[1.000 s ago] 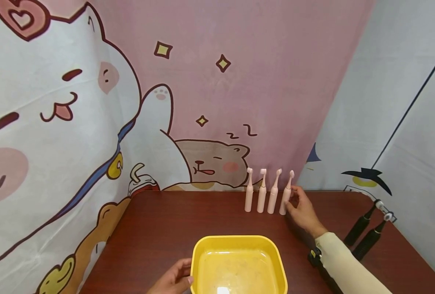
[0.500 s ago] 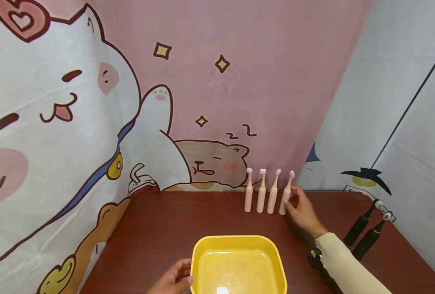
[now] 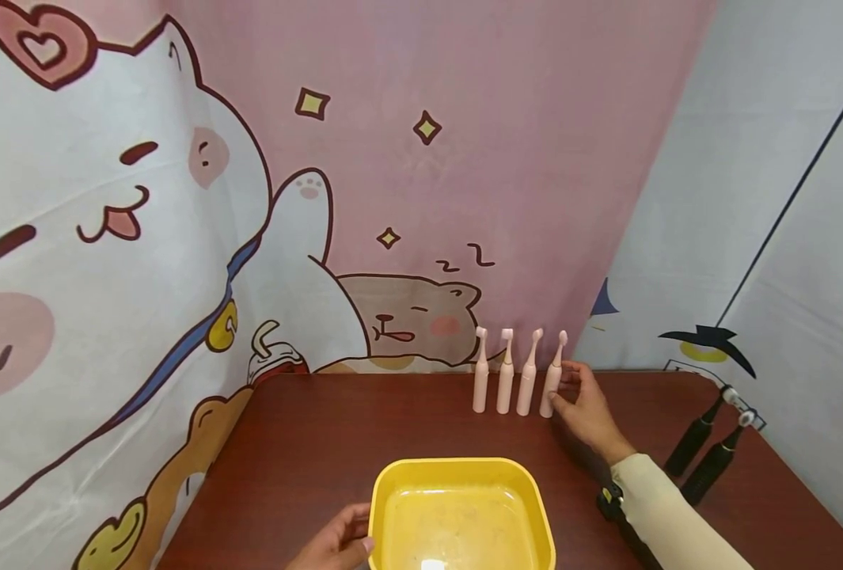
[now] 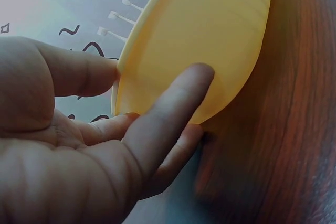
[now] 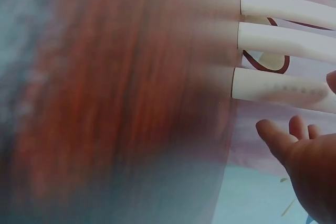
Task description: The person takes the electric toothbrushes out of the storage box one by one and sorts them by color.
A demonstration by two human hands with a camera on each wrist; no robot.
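Several pale pink electric toothbrushes stand upright in a row at the back of the table. My right hand (image 3: 592, 408) is beside the rightmost toothbrush (image 3: 552, 388), thumb in front of its handle and fingers behind. In the right wrist view, the fingers (image 5: 275, 137) are spread, with a gap between them and that brush's handle (image 5: 283, 88). At the front, a yellow plastic bin (image 3: 457, 469) has my left hand (image 3: 337, 538) at its left side. The left wrist view shows one fingertip at the bin's rim and other fingers (image 4: 170, 114) extended along its outer wall.
Two black electric toothbrushes, one farther back (image 3: 699, 435) and one nearer (image 3: 716, 463), stand at the table's right side. A cartoon-printed cloth (image 3: 521, 198) hangs behind the dark wooden table (image 3: 321, 443). A small black device (image 3: 609, 499) is strapped at the right wrist.
The head view has tilted very slightly. Both hands, the bin and the toothbrushes keep their places.
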